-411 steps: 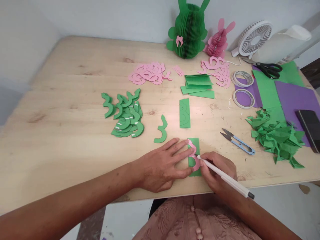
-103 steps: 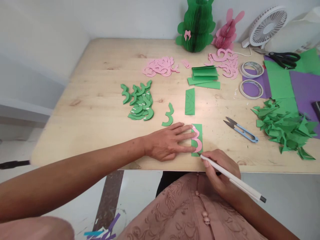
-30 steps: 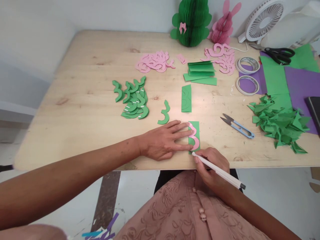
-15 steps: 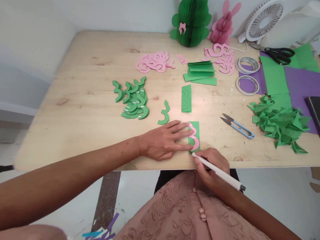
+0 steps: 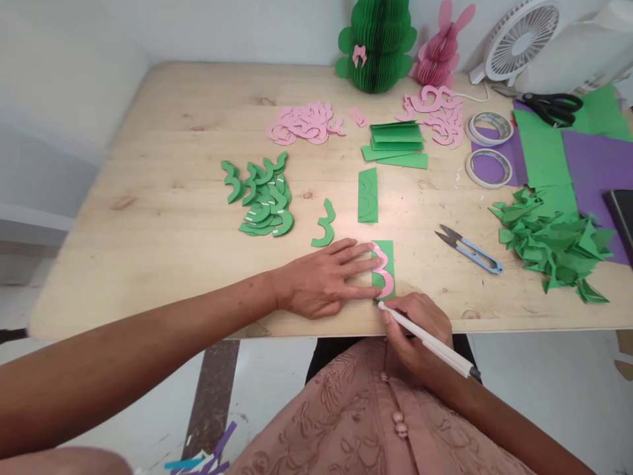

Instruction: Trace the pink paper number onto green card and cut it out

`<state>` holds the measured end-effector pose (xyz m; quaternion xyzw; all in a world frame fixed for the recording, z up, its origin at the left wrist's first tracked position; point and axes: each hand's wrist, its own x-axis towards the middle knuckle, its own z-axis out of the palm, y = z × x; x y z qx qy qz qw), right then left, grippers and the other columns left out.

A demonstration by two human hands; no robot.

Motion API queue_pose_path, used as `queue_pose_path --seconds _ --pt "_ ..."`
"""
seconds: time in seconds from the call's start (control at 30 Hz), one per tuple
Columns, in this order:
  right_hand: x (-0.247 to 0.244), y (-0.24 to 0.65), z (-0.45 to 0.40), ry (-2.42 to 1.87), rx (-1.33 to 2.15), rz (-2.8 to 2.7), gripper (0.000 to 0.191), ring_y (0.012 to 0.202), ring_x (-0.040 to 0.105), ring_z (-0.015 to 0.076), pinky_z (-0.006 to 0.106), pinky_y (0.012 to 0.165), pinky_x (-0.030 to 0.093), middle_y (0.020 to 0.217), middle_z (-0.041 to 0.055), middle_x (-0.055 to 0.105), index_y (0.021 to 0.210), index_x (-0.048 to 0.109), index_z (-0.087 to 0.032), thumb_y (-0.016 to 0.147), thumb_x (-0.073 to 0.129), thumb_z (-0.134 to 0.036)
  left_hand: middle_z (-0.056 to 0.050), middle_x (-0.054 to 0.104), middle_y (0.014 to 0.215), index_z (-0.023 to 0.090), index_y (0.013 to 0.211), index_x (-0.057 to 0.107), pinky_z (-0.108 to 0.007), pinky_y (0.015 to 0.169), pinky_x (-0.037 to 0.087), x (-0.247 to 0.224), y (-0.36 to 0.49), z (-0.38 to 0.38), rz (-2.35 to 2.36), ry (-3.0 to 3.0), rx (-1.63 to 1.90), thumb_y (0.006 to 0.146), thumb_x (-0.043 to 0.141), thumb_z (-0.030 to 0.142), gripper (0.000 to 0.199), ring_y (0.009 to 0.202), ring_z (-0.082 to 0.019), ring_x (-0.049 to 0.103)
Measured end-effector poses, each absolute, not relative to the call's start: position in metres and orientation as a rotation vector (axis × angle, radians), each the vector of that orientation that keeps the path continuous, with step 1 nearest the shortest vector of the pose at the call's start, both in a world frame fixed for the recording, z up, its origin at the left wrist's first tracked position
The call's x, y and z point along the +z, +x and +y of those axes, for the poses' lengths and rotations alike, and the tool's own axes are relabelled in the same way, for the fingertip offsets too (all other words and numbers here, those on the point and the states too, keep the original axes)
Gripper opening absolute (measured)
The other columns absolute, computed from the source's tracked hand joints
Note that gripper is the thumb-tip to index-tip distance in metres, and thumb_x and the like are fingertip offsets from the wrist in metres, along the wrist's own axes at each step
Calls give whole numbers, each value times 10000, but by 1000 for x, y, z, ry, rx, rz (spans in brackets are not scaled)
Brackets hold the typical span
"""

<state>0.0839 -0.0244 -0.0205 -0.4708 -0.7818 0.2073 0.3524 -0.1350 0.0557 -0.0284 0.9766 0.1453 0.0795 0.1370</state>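
Note:
A pink scalloped paper template [image 5: 387, 282] lies on a folded green paper strip [image 5: 389, 249] near the table's front edge. The spread fingers of my left hand [image 5: 329, 278] press both flat. A white pen [image 5: 428, 340] is in my right hand [image 5: 420, 323], its tip at the strip's lower end beside the template. Just above lies another green strip [image 5: 368, 195] with curved outlines drawn on it. A cut green wavy piece [image 5: 325, 224] rests beyond my left hand.
Green cutouts [image 5: 267, 204] and pink cutouts [image 5: 301, 123] are piled at left. Folded green strips [image 5: 397, 137] lie farther back. To the right are thread snips [image 5: 469, 249], green scraps [image 5: 554, 244], tape rolls [image 5: 489, 167], black-handled scissors [image 5: 551, 105] and a fan [image 5: 523, 43].
The pen in my right hand has shifted very slightly to the left, its back end tipping a little. My left hand stays in place on the template.

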Motion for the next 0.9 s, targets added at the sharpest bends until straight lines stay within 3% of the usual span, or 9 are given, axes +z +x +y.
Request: queue_pose_path --seconds 0.9 --pt "-24 88 -27 -1242 528 -2015 118 622 573 178 326 603 442 698 37 644 880 588 -196 812 570 -100 -127 290 1500 255 1325 455 -554 1091 195 -28 -135 55 429 2827 216 722 514 176 611 1380 -359 209"
